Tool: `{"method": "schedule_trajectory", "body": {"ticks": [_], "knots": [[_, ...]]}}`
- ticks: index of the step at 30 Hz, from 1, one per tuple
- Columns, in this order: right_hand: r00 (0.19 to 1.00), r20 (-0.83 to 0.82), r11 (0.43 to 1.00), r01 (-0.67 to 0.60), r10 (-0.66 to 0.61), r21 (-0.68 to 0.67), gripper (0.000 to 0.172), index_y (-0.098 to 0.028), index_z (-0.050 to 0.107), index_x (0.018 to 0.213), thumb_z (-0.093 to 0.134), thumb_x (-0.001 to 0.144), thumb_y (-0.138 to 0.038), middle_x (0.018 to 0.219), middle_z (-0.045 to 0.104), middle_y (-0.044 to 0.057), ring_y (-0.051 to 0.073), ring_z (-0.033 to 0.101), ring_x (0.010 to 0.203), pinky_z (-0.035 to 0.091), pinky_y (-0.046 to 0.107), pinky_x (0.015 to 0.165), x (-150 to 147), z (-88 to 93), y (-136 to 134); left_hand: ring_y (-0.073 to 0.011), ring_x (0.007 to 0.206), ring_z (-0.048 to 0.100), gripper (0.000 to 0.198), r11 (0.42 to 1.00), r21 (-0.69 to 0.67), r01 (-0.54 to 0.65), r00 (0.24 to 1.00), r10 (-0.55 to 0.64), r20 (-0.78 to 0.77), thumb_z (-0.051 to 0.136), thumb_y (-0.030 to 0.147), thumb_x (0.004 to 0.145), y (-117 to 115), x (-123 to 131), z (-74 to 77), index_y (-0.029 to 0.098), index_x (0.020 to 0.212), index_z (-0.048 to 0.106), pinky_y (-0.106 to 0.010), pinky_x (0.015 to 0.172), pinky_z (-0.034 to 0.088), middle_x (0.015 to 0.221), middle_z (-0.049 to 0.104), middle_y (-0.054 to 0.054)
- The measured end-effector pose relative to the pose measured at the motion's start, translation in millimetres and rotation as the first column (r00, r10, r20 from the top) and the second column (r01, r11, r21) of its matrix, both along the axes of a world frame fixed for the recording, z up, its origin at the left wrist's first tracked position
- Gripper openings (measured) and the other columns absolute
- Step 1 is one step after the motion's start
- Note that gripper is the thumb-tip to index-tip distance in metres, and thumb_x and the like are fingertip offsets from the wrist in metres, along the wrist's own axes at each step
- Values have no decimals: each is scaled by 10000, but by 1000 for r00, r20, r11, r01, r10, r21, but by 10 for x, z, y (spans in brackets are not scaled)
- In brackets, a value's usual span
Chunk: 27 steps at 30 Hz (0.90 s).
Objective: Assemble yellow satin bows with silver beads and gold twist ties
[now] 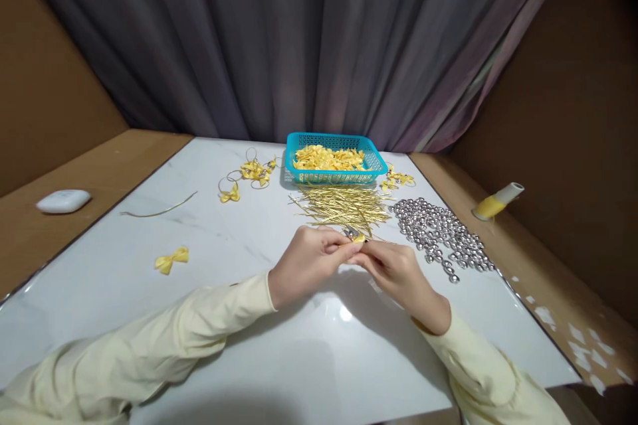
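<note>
My left hand (310,259) and my right hand (401,273) meet above the middle of the white table, fingertips pinched together. Between them they hold a small yellow ribbon bow (358,238) with a shiny silver piece against it; the fingers cover much of both. Just beyond the hands lies a loose heap of gold wire ties (343,204). A pile of round silver beads (438,229) spreads to the right of my right hand. Off to the left, a single yellow bow (171,259) and one bent gold tie (159,210) lie apart.
A blue basket (329,177) of yellow bows stands at the back. Bows with wire loops (256,171) lie to its left, and more bows (397,178) to its right. A white case (63,201) rests on the left board, a yellow thread spool (491,204) on the right, near paper scraps (545,315).
</note>
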State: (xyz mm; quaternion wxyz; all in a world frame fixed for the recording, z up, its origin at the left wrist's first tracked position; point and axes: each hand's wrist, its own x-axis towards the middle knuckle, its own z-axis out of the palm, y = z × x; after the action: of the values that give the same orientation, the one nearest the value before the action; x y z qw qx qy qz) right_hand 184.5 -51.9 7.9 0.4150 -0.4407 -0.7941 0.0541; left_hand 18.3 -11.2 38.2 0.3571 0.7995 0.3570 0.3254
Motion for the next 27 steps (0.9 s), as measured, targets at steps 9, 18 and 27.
{"method": "schedule_trajectory", "body": {"ticks": [9,18,27], "knots": [[996,90,976,49,-30,-214,324,-180,424,629,390,913,-330,524,428,-39,76,362,447,265,200,455,-13,105,-40,-95,531,494,216,978,146,148,966,-111,-233,515,154,781,-20,4,-24,145,669,700,-186,507,367,555,563,1],[997,9,961,-69,74,-267,275,-185,402,636,377,908,-226,533,364,-50,82,348,465,259,211,480,-8,86,-20,-109,567,514,300,968,183,173,953,-118,-278,469,162,804,-16,5,-34,145,534,598,-193,523,375,551,561,-8],[987,-160,978,-1,-33,-210,295,-181,377,601,419,889,-230,517,324,-57,68,294,450,247,205,455,-18,126,-30,-99,546,450,215,978,144,151,962,-112,-248,488,167,769,-44,1,24,147,579,586,-201,527,345,560,545,10]]}}
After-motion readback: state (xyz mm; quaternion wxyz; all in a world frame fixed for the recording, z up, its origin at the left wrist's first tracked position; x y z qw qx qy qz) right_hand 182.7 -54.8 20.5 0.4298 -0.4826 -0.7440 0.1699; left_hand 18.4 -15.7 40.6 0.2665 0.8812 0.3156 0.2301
